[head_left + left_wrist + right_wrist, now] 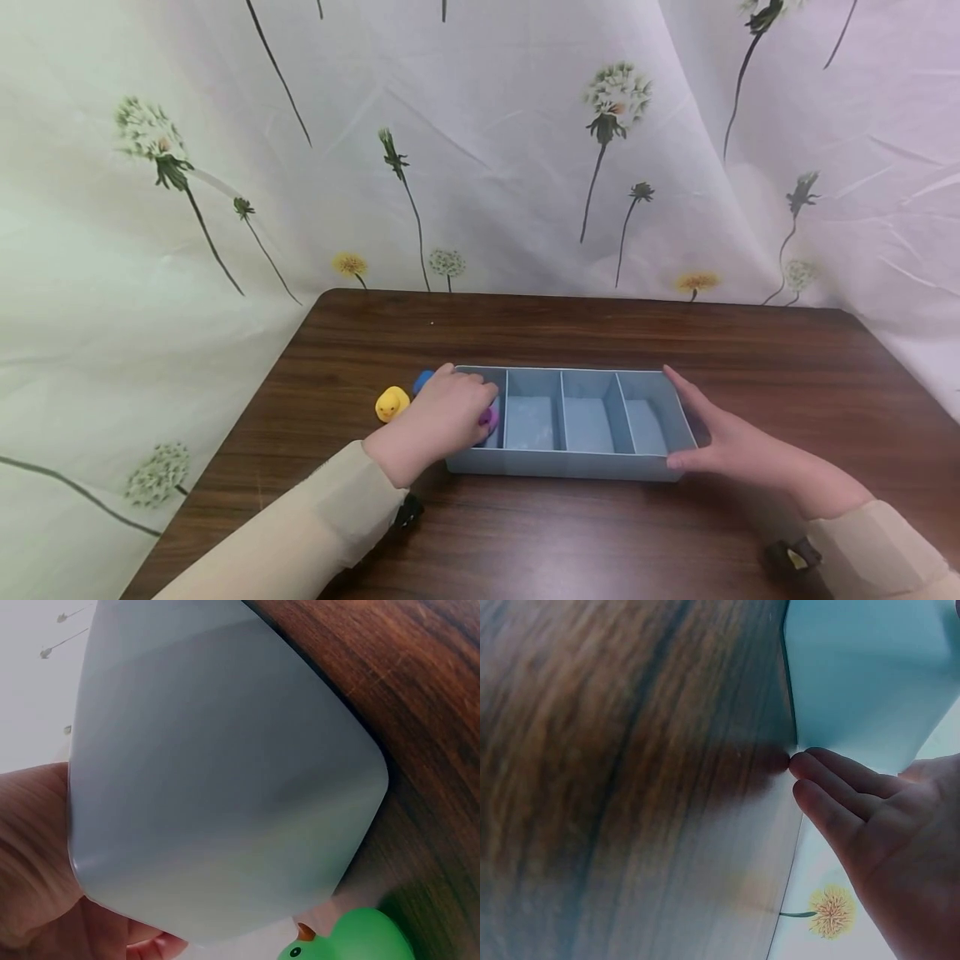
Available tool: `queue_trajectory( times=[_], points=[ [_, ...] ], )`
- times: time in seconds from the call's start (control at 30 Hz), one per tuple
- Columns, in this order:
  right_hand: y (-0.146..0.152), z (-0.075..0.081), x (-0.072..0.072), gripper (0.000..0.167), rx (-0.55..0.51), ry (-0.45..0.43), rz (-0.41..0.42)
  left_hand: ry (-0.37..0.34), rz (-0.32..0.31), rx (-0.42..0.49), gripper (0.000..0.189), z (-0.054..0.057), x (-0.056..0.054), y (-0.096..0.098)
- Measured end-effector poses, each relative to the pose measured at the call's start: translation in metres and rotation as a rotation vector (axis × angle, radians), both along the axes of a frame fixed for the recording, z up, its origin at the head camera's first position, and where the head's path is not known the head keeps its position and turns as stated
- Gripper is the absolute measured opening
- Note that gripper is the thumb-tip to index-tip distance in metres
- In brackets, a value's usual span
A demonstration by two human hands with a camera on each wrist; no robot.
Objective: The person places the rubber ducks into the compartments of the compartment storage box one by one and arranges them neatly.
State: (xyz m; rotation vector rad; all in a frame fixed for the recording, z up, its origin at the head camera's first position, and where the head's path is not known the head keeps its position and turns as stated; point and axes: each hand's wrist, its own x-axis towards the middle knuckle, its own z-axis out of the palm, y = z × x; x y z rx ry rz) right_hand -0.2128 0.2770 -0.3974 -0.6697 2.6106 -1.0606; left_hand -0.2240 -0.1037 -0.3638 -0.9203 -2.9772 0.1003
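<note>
"Where's the left hand (437, 414)?"
"At the leftmost compartment (492, 377) of the blue tray (562, 464), pinching a purple toy (491, 418)."
"And the right hand (731, 443)?"
"Spread wide across the tray's right end. A yellow toy duck (392, 403) sits left."

A cloth-screened spot, whether in a home or workplace cannot be told: a dark wood-grain bench (600, 533) has creased pale fabric (495, 125), printed with dandelions (617, 93), hanging behind and at both sides.

There are two hands (438, 414) (738, 446), one table (562, 533), one tray (562, 465) with four compartments (531, 421), two ducks (392, 405) (369, 937), one blue thing (422, 381) and one purple thing (490, 417).
</note>
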Motion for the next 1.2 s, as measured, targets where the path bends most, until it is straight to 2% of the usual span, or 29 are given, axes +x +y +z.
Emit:
queue_trajectory(
  times=[0.37,0.6,0.7,0.87,0.97,1.03,1.1,1.2],
  points=[
    [-0.001,-0.001,0.002,0.108,-0.015,-0.002,0.004,-0.014,0.012,0.008,0.022,0.001,0.003,0.0],
    [-0.003,-0.001,0.003,0.109,-0.021,-0.003,0.007,0.004,0.016,0.015,0.027,0.001,0.005,-0.002],
    [-0.003,-0.001,0.004,0.109,-0.022,-0.007,0.007,0.02,0.015,0.072,0.032,0.009,0.007,-0.007],
    [-0.002,-0.001,0.003,0.108,-0.022,-0.015,-0.001,0.115,0.028,0.271,0.032,0.037,0.007,-0.028],
    [-0.001,0.0,0.003,0.108,-0.02,-0.023,-0.006,0.168,0.07,0.34,0.028,0.049,0.006,-0.047],
    [0.0,0.0,0.003,0.108,-0.017,-0.025,-0.006,0.167,0.116,0.355,0.027,0.052,0.005,-0.059],
    [0.0,0.0,0.003,0.108,-0.017,-0.029,-0.006,0.137,0.169,0.356,0.027,0.053,0.005,-0.069],
    [0.001,0.001,0.002,0.107,-0.019,-0.03,-0.004,0.072,0.249,0.36,0.028,0.048,0.004,-0.079]
  ],
)
